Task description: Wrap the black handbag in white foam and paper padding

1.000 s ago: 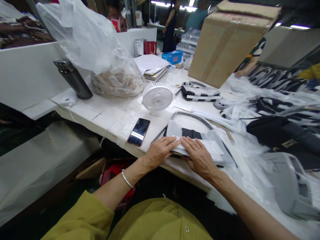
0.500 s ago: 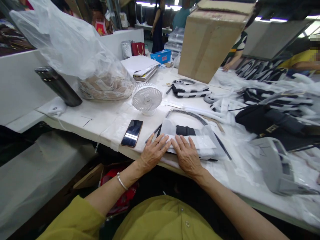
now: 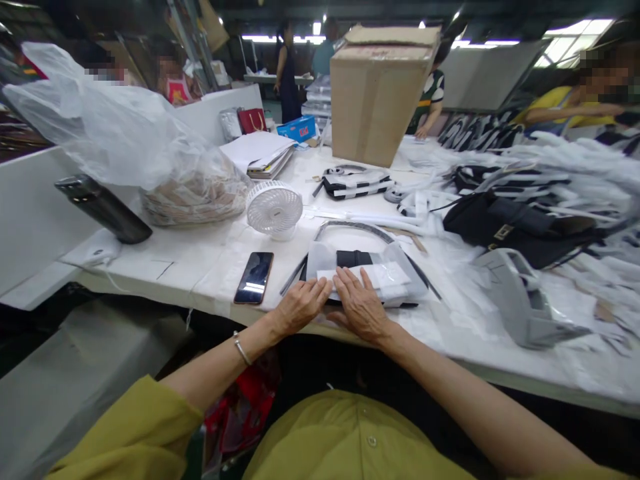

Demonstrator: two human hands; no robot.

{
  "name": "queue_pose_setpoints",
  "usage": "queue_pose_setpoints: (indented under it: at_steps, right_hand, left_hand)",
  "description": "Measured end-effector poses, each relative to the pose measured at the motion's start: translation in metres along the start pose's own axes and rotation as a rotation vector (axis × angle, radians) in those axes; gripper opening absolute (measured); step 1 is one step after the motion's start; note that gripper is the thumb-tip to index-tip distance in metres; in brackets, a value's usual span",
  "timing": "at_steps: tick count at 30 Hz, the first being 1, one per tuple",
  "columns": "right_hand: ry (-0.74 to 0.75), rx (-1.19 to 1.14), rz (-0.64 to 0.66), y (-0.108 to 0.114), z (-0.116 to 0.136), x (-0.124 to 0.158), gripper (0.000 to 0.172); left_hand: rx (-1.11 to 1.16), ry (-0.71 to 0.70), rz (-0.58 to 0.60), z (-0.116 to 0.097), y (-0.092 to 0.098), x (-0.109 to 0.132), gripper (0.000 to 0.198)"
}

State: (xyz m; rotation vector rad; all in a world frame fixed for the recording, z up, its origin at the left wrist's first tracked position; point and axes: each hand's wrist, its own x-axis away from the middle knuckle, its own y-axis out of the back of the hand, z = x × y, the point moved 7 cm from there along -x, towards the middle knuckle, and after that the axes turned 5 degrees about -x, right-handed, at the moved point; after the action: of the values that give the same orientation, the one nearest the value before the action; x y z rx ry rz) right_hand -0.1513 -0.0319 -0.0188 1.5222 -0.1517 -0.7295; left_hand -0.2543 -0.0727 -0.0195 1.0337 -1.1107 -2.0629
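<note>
A black bag [image 3: 353,257] partly covered in white wrapping sheets [image 3: 390,275] lies at the table's front edge, its handle [image 3: 350,227] arched away from me. My left hand [image 3: 301,305] touches the near left corner of the wrapping, fingers close together and bent. Flat on the wrapping rest the fingers of my right hand [image 3: 363,308], slightly apart, with the thumb low at the table edge. The two hands nearly meet at the fingertips. A phone [image 3: 254,277] lies left of the bag, and a small white fan [image 3: 275,208] stands behind it.
A dark bottle [image 3: 107,210] and a plastic bag of items [image 3: 193,190] stand at the left. Behind are papers [image 3: 260,152] and a cardboard box [image 3: 375,103]. To the right lie a tape dispenser [image 3: 520,297], a black bag [image 3: 515,230] and wrapped pieces. People are beyond.
The view has swung to the right. My left fingers have drawn together and bent at the wrapping's corner; my right fingers have moved closer together, still on the wrapping.
</note>
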Motion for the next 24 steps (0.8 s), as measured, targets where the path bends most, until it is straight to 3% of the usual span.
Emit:
queue_pose_setpoints:
  at_steps: [3, 7, 10, 13, 16, 20, 24]
  right_hand:
    - [-0.064, 0.006, -0.044, -0.002, 0.002, 0.000, 0.069]
    - [-0.149, 0.024, -0.073, -0.006, 0.004, 0.000, 0.069]
    - [-0.151, 0.032, -0.063, -0.007, 0.005, 0.001, 0.070]
    - [-0.149, 0.044, -0.050, -0.008, 0.004, 0.002, 0.072]
    - [-0.150, 0.048, -0.043, -0.008, 0.003, 0.003, 0.072]
    - [-0.150, 0.045, -0.039, -0.006, 0.004, 0.003, 0.068]
    - [-0.154, 0.021, -0.054, -0.003, 0.006, 0.003, 0.063]
  left_hand:
    - [0.096, 0.040, -0.002, 0.005, -0.004, 0.003, 0.042]
    - [0.368, 0.134, 0.114, 0.023, 0.001, 0.001, 0.046]
    - [0.605, 0.361, 0.187, 0.044, 0.007, -0.007, 0.039]
    - [0.665, 0.561, 0.235, 0.058, 0.004, -0.017, 0.031]
    - [0.597, 0.543, 0.286, 0.059, -0.002, -0.025, 0.032]
    - [0.616, 0.408, 0.270, 0.054, -0.005, -0.025, 0.035]
    - [0.590, 0.380, 0.214, 0.052, 0.001, -0.022, 0.020]
